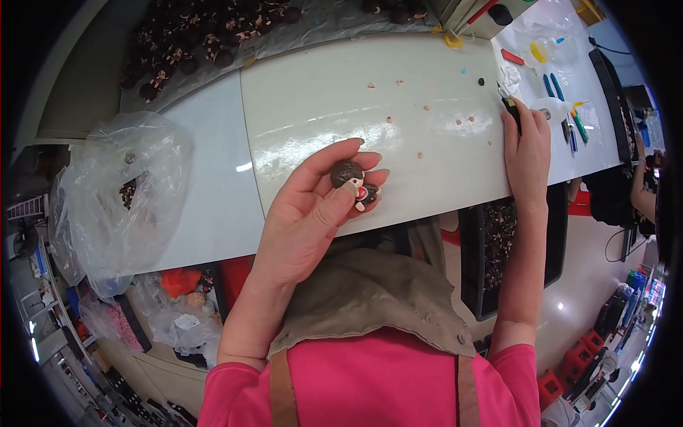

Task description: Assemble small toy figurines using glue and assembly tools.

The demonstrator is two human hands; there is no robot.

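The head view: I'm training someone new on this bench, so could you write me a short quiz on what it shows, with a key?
1. True or false: the right hand touches a black tool.
2. Multiple choice: the brown-haired figurine is held in
A) the right hand
B) the left hand
C) neither hand
3. Fill the gap: the clear plastic bag lies toward the ____ end of the worktop, as the person sees it.

Key: 1. True; 2. B; 3. left.
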